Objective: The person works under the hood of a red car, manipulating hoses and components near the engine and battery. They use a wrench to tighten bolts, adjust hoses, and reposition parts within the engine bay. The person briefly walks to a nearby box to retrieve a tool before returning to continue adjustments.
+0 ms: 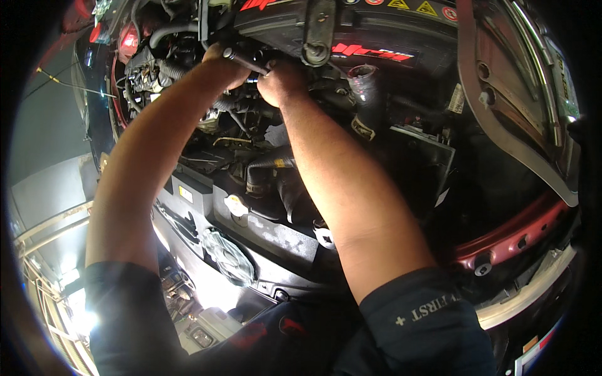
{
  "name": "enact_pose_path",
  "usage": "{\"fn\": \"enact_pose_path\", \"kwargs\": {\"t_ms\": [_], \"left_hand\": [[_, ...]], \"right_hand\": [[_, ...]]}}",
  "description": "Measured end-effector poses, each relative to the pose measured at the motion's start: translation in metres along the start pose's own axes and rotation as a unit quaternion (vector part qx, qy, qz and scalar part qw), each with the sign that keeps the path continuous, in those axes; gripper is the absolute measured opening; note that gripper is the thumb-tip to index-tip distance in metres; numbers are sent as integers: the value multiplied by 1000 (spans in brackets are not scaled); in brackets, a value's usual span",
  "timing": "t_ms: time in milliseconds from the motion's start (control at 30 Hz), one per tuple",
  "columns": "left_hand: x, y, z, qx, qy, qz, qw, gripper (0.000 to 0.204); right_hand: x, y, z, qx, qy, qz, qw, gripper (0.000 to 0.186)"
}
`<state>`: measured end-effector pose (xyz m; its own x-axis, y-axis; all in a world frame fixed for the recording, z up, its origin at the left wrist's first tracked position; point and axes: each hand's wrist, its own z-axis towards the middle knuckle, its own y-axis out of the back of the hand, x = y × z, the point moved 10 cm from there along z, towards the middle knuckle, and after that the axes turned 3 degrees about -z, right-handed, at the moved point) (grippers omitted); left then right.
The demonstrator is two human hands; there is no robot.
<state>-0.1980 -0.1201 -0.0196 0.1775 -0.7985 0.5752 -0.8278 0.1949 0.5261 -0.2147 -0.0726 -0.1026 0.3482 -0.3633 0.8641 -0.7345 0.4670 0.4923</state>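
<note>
Both my arms reach far into a car's engine bay. My right hand (282,84) is closed around the lower end of a dark metal bar with a rounded head (248,61), which looks like a wrench handle. My left hand (229,67) is curled beside it, close to the rounded end, with its fingers mostly hidden. What it grips, if anything, does not show. Hoses and engine parts (235,106) lie just below the hands. A black cover with red markings (401,37) spans the area to the right of them.
An upright black hose with an open end (362,78) stands right of my right hand. Nearer to me are the radiator cap (236,205), the front panel (282,238) and a clear plastic-covered headlamp (229,257). A red body edge (508,235) and grey metal bracket (501,125) border the right side.
</note>
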Motion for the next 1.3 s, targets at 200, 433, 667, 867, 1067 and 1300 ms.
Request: {"fn": "enact_pose_path", "kwargs": {"t_ms": [200, 433, 667, 867, 1067, 1300], "left_hand": [[-8, -30, 12, -127, 68, -88, 986, 44], [8, -49, 18, -72, 145, -194, 968, 39], [15, -39, 4, -76, 215, -245, 942, 31], [16, -35, 6, -68, 200, -260, 942, 28], [13, -38, 10, -57, 176, -240, 953, 28], [14, -30, 3, -36, 213, -308, 927, 27]], "right_hand": [[1, -17, 3, 50, 12, 2, 999, 29], [-2, 0, 0, 11, -24, 100, 995, 29], [5, 7, 2, 44, -36, 28, 998, 40], [6, 0, 2, 112, -43, 30, 992, 37], [10, -3, 8, 115, -12, -18, 993, 44], [7, 11, 5, 89, -40, 57, 994, 40]]}}
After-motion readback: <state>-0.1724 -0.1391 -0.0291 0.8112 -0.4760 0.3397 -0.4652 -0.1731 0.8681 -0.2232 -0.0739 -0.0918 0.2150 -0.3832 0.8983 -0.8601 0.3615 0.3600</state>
